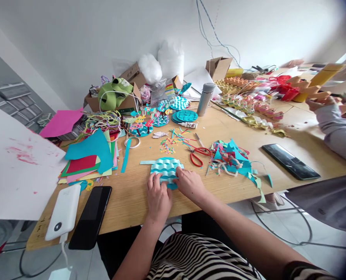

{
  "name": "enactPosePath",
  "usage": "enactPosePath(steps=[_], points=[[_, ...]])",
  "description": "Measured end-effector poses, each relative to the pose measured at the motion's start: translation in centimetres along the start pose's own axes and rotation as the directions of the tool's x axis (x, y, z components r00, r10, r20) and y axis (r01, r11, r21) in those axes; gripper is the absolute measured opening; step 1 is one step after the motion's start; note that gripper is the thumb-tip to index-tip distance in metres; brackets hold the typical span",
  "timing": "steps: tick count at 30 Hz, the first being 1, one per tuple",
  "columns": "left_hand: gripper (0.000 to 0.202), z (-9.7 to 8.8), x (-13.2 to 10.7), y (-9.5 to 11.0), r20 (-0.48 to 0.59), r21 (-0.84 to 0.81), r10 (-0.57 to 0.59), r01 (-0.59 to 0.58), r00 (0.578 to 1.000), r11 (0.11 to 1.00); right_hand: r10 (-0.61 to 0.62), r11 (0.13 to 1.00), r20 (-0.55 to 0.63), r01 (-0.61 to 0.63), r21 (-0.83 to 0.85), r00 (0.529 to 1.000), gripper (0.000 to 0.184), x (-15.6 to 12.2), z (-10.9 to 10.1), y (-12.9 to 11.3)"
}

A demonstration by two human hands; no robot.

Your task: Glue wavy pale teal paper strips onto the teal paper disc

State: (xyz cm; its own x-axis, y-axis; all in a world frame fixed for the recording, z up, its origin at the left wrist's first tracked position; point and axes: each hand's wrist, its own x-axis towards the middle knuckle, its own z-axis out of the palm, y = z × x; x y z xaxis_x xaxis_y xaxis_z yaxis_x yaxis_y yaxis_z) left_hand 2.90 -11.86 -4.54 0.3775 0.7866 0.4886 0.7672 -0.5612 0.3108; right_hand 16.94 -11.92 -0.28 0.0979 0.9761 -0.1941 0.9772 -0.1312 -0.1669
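Note:
A round blue paper disc (165,170) lies on the table close to me, with pale wavy paper strips across it in raised rows. My left hand (159,194) rests on its lower left part, fingers apart and bent, tips touching the paper. At the right edge my right hand (189,182) has its fingers closed together on the disc's wavy strips; the fingertips are partly hidden. A flat pale blue strip (145,162) sticks out past the disc's upper left. Red-handled scissors (200,154) lie open to the right, beside blue paper scraps (234,155).
Coloured sheets (87,157), a white power bank (63,212) and a black phone (91,216) lie left. Another phone (289,160) lies right. Behind stand a grey flask (205,99), finished blue discs (186,116) and boxes. A co-worker's sleeve (336,126) shows at far right.

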Motion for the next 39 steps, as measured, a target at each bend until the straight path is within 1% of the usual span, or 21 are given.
enactPosePath(steps=[3, 6, 13, 19, 31, 35, 39], points=[[0.02, 0.0, 0.0, 0.0, 0.004, 0.009, -0.001, 0.001, 1.0, 1.0, -0.007, 1.0, -0.042, 0.006, -0.017, 0.999, 0.021, -0.4, -0.1, -0.3], [0.021, 0.0, 0.0, 0.1, 0.0, 0.01, -0.004, 0.004, 1.0, 1.0, -0.006, 1.0, -0.049, 0.004, -0.03, 0.999, 0.021, -0.5, -0.1, -0.5], [0.021, 0.1, 0.1, 0.1, -0.006, 0.006, -0.013, 0.013, 1.0, 1.0, -0.02, 1.0, -0.041, 0.019, -0.021, 0.999, 0.019, -0.3, -0.2, -0.4], [0.021, 0.0, 0.1, 0.1, -0.02, 0.009, -0.011, 0.011, 1.0, 1.0, -0.008, 1.0, -0.016, 0.008, -0.024, 1.0, 0.018, 0.2, -0.6, -0.4], [0.021, 0.0, 0.1, 0.1, -0.014, 0.003, -0.017, 0.017, 1.0, 1.0, 0.008, 0.999, 0.025, -0.007, -0.046, 1.0, 0.024, 0.8, -0.9, -0.3], [0.024, -0.3, -0.2, 0.1, -0.039, 0.011, 0.006, -0.006, 0.999, 1.0, 0.006, 0.999, 0.002, -0.006, -0.047, 1.0, 0.026, 0.8, -0.9, -0.1], [0.031, -0.5, -0.7, 0.8, -0.041, 0.016, 0.086, -0.085, 0.995, 0.996, -0.007, 0.998, -0.004, 0.007, -0.061, 1.0, 0.027, 1.0, -1.1, -0.1]])
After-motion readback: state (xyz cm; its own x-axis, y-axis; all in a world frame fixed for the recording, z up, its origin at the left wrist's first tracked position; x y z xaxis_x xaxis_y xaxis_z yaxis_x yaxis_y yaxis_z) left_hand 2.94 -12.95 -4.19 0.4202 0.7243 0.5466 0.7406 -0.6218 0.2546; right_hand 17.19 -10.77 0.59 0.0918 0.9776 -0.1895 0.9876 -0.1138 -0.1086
